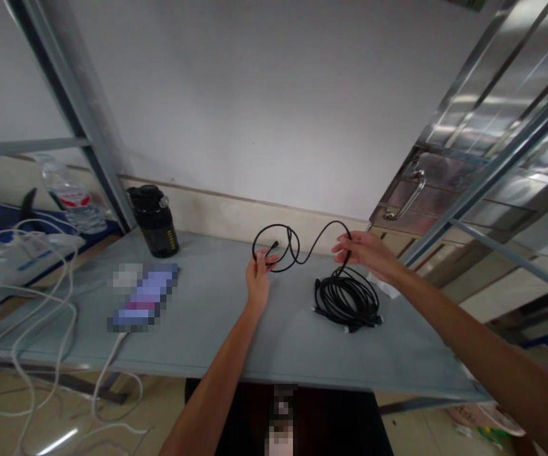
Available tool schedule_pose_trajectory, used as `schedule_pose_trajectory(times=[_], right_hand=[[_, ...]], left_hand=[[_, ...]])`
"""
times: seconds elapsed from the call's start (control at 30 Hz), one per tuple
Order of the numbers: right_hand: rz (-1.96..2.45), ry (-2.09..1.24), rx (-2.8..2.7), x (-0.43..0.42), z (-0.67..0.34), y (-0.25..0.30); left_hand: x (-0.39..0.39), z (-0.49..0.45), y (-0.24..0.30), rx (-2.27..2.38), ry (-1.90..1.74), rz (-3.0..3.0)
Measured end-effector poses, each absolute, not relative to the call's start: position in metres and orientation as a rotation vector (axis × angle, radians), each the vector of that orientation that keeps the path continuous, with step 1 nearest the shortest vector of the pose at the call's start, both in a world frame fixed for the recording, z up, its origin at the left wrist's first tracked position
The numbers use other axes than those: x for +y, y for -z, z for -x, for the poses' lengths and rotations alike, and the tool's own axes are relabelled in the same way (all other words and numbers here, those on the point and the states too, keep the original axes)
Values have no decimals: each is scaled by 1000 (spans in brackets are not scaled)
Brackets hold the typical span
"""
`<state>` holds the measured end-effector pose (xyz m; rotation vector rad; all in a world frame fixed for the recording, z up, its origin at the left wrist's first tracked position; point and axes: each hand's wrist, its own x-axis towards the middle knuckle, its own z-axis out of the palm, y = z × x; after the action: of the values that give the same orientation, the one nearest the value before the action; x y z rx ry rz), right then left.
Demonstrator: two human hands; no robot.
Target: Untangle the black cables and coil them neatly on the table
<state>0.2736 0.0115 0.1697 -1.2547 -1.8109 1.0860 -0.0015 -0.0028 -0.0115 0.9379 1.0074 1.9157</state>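
A black cable [302,253] runs between my two hands above a grey table [217,329]. My left hand [259,273] pinches the cable's free end, where a small loop curls above the fingers. My right hand [366,252] is closed on the cable further along, raised a little over the table. From that hand the cable drops into a loose black coil [347,303] lying flat on the table just below and left of my right wrist.
A black bottle [154,220] stands at the table's back left. A blurred flat object [142,297] lies on the left part of the table. White cables [41,316] hang off the left edge. Metal frame posts [79,120] rise left and right. A steel cabinet [426,190] is at right.
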Motion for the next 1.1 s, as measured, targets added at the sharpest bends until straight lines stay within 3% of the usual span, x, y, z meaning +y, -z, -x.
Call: schedule_pose_trajectory(times=[0.13, 0.3, 0.7, 1.1], right_hand=[[1048, -1310, -1451, 12, -277, -199], [957, -1363, -1467, -5, -262, -207], [1081, -1115, -1814, -10, -180, -83], [1148, -1164, -1603, 6, -157, -87]], left_hand=[[-3, 0, 11, 991, -1901, -956], [-7, -3, 7, 985, -1845, -1067], [-32, -10, 1, 1011, -1587, -1887], [-33, -1, 1, 1158, -1731, -2147]])
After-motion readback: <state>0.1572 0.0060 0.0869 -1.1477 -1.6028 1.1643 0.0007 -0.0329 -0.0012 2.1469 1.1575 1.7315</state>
